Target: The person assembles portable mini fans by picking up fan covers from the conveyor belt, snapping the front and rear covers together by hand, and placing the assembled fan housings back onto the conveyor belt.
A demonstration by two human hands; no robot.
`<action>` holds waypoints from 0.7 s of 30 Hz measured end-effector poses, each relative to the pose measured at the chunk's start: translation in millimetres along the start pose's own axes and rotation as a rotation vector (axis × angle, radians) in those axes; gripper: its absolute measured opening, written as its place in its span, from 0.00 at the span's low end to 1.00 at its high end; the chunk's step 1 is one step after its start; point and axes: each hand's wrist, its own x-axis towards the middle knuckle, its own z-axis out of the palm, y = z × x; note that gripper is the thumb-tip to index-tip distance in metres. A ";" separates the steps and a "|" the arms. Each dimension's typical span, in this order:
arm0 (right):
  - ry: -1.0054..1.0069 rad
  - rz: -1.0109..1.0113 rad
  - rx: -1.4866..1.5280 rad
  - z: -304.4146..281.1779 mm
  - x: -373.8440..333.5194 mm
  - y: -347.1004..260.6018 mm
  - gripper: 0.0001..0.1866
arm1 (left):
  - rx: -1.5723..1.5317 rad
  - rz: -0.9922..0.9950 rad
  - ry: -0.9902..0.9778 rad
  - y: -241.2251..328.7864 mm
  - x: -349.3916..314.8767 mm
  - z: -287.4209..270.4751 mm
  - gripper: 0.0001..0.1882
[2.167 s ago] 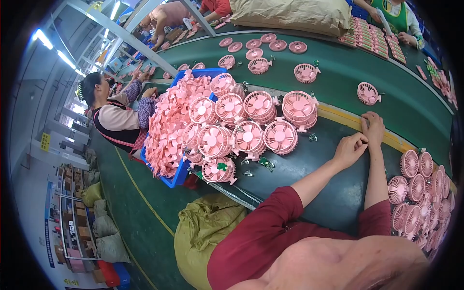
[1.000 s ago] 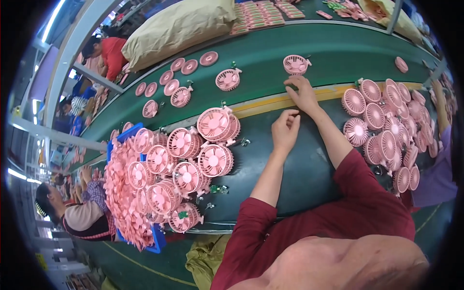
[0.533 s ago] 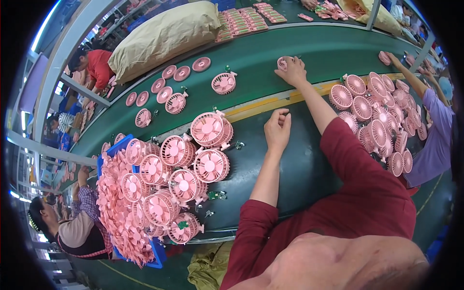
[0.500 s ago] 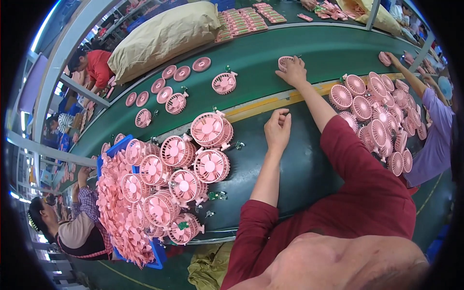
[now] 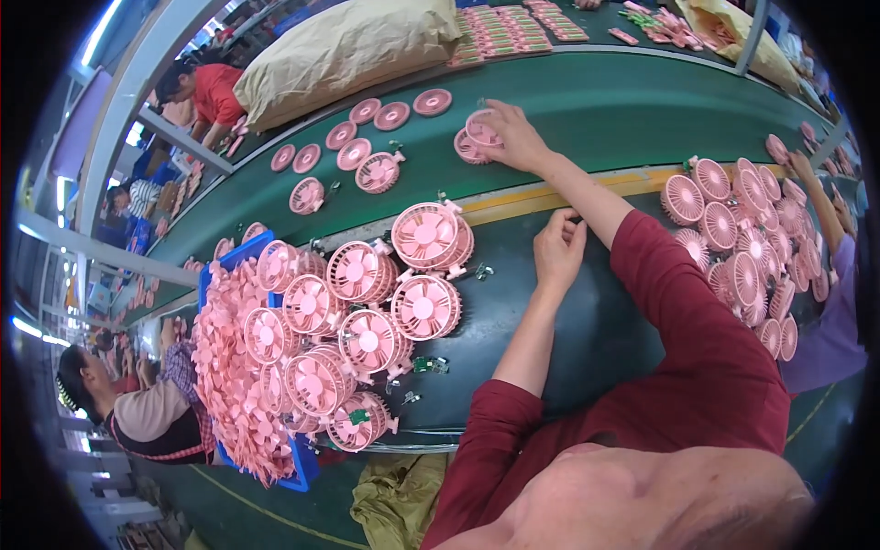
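My right hand [image 5: 519, 143] reaches across the green conveyor belt with its fingers closed around a pink round fan head [image 5: 483, 127]. That piece overlaps a second pink fan head [image 5: 468, 148] lying on the belt; whether they touch cannot be told. Over the dark worktable my left hand [image 5: 557, 249] is curled, thumb and fingertips close together, and anything between them is too small to make out. To its left stand stacked pink fan heads [image 5: 425, 306], blades showing through their slotted rims. Small green circuit boards [image 5: 429, 365] lie beside them.
A blue crate [image 5: 301, 466] heaped with pink fan blades [image 5: 240, 367] stands at left. Caged pink fans [image 5: 719, 225] are piled at right, near a co-worker in purple. Pink round covers [image 5: 391, 115] lie on the conveyor belt [image 5: 605, 119]. A large tan sack [image 5: 344, 60] lies beyond it.
My right hand has moved left along the belt with a fan head, onto another one there. My left hand stays curled over the table. The whole view has shifted slightly.
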 end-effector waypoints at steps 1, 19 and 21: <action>0.000 -0.005 0.008 4.9 0.1 -1.6 0.26 | -0.008 -0.010 0.001 1.0 1.1 -0.2 0.08; -0.251 -0.031 -0.238 14.3 18.4 17.5 0.36 | 0.026 0.026 0.049 -7.8 1.7 -0.8 0.09; -0.293 -0.050 -0.229 7.8 22.9 24.4 0.37 | 0.018 0.049 0.047 -7.8 2.6 -1.5 0.08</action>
